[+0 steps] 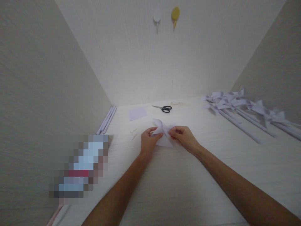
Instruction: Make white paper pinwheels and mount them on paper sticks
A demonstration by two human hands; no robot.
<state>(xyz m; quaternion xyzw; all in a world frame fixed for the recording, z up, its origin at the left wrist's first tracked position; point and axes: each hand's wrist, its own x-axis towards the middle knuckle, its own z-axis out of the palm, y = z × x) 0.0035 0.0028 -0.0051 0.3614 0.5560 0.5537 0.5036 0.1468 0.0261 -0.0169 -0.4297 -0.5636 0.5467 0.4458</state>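
A pale lilac paper pinwheel (164, 142) is held just over the white table, its blades partly curled toward the centre. My left hand (150, 138) grips its left side, thumb pressed near the middle. At the right side my right hand (183, 135) pinches a part of the paper between thumb and fingers; what lies under the fingertips is too small to make out. Beyond the hands lies a pair of scissors (164, 109) with black handles, blades pointing left. A flat lilac paper square (137, 113) rests left of the scissors.
Several lilac pinwheels on sticks (237, 103) lie at the right. Rolled paper sticks (108, 119) lie at the left, behind a blurred-out object (87, 160). Small scraps (133, 133) are scattered near my left hand. White and yellow hooks (175, 14) hang on the back wall.
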